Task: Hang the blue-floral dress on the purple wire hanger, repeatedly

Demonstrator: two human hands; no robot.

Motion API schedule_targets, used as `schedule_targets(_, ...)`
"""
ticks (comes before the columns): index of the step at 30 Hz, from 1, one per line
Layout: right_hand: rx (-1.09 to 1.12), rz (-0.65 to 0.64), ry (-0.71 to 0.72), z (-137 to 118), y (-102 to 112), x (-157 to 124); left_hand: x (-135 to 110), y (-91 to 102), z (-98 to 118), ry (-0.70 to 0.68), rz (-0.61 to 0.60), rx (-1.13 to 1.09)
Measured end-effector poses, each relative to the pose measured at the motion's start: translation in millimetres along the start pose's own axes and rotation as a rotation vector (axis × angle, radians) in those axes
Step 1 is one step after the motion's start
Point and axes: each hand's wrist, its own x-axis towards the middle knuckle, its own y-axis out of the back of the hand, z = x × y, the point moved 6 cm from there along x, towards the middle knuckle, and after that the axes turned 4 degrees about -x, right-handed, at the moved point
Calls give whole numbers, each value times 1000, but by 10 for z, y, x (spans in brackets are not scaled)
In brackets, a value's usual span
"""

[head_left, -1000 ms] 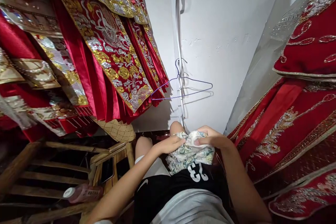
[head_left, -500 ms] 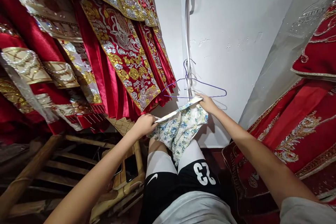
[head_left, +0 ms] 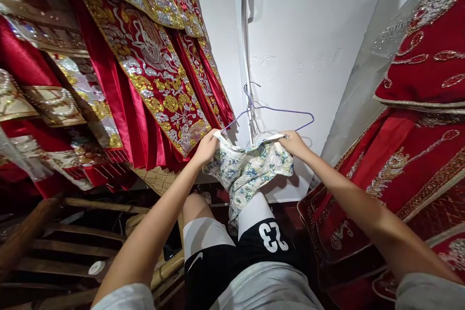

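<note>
A floral garment (head_left: 250, 169), white with blue, green and yellow print, stretches between my two hands; its exact cut I cannot make out. My left hand (head_left: 208, 146) pinches the left end of its white top edge. At the other end, my right hand (head_left: 292, 142) is closed on the same edge. Just behind the cloth is a purple wire hanger (head_left: 276, 108), its hook up by a white upright pole (head_left: 244, 43). The hanger's lower bar is hidden by the garment and my hands. The lower part of the cloth droops over my knees.
Red embroidered garments with gold and silver decoration (head_left: 160, 72) hang on the left. More red beaded clothing (head_left: 410, 140) is close on the right. A white wall (head_left: 298, 34) stands ahead. Bamboo furniture (head_left: 72, 247) is at lower left, with a dark phone-like object (head_left: 172, 244).
Both hands have risen slightly, my left one most, bringing the garment's top edge level and up against the hanger's lower part. The view has shifted a little to the right.
</note>
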Motion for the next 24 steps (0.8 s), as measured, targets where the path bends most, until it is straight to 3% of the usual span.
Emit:
schedule_targets(4,76,-18,48,-40,-147,-74,240,-58,85,176,-116,-379)
schedule_targets(6,105,59,92,-44,-113,-101,247,23,68,256,-148,-455)
schedule_targets(10,122,381,78,123,251,-43,209,198,54,281,-107,-515)
schedule_targets(12,114,441,3,282,444,74,216,180,68,290,-139,-502)
schedule_targets(15,77,267,-122,488,586,286,258,94,64,338,-180,-540)
schedule_targets(18,8,79,-158,551,635,364,297,41,4,376,-142,-662)
schedule_targets(22,68,252,-90,479,792,347,303,-32,-118,391,-91,-735)
schedule_targets(24,111,234,-105,471,775,371,331,-55,-142,350,-74,-744)
